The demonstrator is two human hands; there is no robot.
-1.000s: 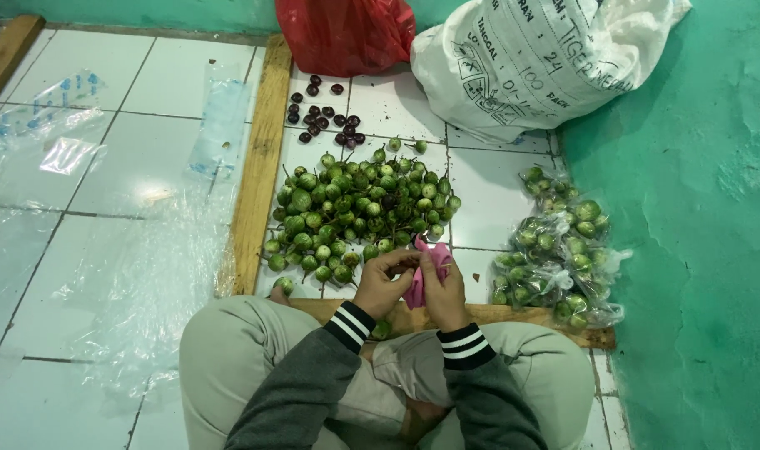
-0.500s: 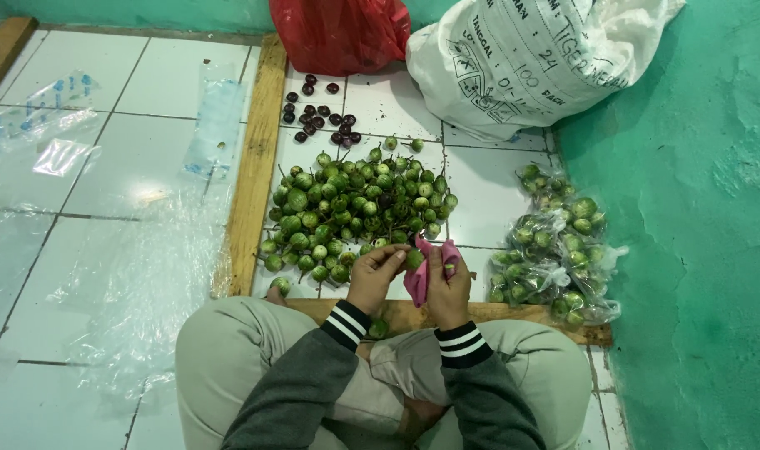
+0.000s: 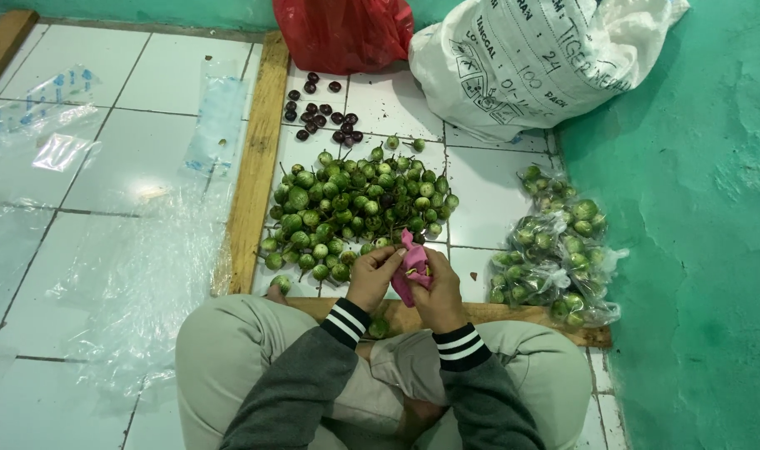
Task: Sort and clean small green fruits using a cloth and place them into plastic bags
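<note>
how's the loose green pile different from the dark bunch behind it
The green pile is large and heaped; the dark bunch is small and scattered flat. The green fruits are pale green with stems; the dark ones are deep purple-brown. The green pile lies nearer the hands. Both are small round fruits loose on the white tiled floor.

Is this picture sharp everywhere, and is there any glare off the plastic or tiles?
Head view: evenly lit and mostly sharp; the green fruit pile is crisp. The clear plastic sheets throw pale glare on the tiles. Both hands around the pink cloth are slightly soft.
</note>
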